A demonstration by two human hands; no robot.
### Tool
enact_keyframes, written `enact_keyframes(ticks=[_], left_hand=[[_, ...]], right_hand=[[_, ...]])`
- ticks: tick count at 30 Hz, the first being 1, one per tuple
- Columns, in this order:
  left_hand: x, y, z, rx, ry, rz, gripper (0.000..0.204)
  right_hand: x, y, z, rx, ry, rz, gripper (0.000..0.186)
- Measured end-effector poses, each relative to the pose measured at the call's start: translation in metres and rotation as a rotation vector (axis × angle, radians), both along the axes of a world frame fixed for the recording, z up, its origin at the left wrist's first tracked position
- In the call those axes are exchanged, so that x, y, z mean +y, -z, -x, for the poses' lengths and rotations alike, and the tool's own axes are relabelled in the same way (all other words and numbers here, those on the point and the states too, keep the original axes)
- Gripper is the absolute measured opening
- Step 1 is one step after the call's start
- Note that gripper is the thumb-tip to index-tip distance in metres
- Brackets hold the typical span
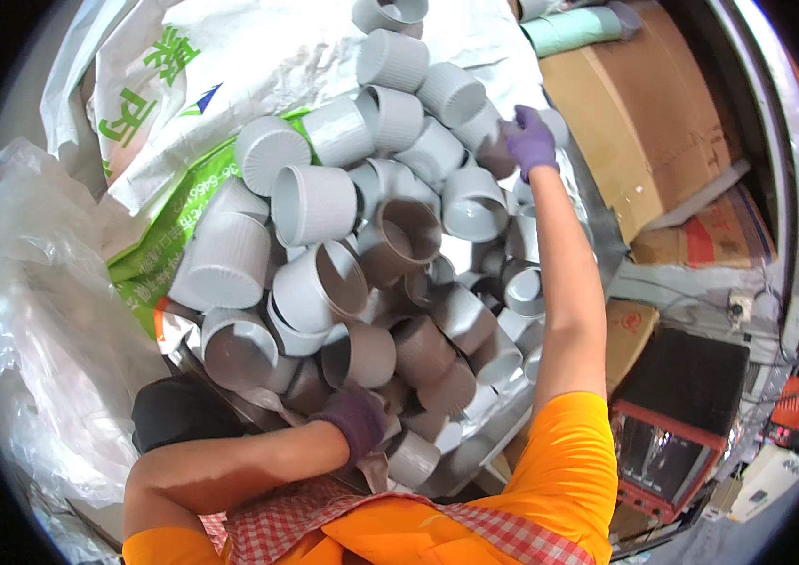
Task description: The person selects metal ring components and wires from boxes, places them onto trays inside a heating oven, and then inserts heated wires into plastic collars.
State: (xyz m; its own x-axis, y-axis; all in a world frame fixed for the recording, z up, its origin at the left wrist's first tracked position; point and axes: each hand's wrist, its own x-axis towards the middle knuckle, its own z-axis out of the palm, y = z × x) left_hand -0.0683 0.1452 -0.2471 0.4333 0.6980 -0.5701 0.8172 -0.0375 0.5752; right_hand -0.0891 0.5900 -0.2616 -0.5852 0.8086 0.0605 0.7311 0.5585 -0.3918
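Many ribbed grey plastic cups (315, 202) lie heaped on a bag-covered surface, some upright, others on their sides. My right hand (529, 141), in a purple glove, reaches to the upper right of the heap with bent fingers beside a shaded cup (492, 153); what it holds is unclear. My left hand (352, 424), also gloved, is low in the heap, its fingers curled and partly hidden next to a cup (354, 356); I cannot make out what it holds.
White printed sacks (164, 94) lie behind the cups, crumpled clear plastic (51, 311) at left. Cardboard sheets (639, 104) and a pale green roll (569, 33) are at upper right. A red-and-black machine (672, 414), cables and tools (790, 400) are at lower right.
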Motion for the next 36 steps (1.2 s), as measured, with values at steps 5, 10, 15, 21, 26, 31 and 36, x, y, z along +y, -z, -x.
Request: enact_keyframes(ticks=[5,10,15,21,26,31,36], left_hand=[[-0.008,-0.003,0.013,-0.026,-0.064,-0.047,0.018],[-0.01,0.001,0.024,0.041,-0.178,-0.044,0.019],[-0.01,-0.01,0.018,0.02,-0.104,-0.062,0.022],[-0.004,-0.018,0.003,0.073,0.143,-0.027,0.023],[-0.011,-0.027,-0.011,0.025,0.248,-0.077,0.023],[-0.008,-0.043,0.001,0.036,0.257,-0.04,0.025],[-0.003,-0.031,0.008,-0.03,0.03,-0.059,0.028]], right_hand=[[-0.001,0.034,0.075,-0.233,0.202,0.144,0.076],[0.009,0.092,0.029,-0.445,0.6,0.019,0.08],[0.02,0.101,-0.098,0.001,0.441,0.322,0.086],[-0.063,0.094,-0.184,-0.403,-0.307,0.297,0.053],[-0.234,0.064,-0.159,-0.327,-0.452,0.479,0.051],[-0.229,-0.033,-0.078,-0.711,-0.676,0.588,0.051],[-0.148,-0.077,0.054,-0.205,-0.419,0.355,0.048]])
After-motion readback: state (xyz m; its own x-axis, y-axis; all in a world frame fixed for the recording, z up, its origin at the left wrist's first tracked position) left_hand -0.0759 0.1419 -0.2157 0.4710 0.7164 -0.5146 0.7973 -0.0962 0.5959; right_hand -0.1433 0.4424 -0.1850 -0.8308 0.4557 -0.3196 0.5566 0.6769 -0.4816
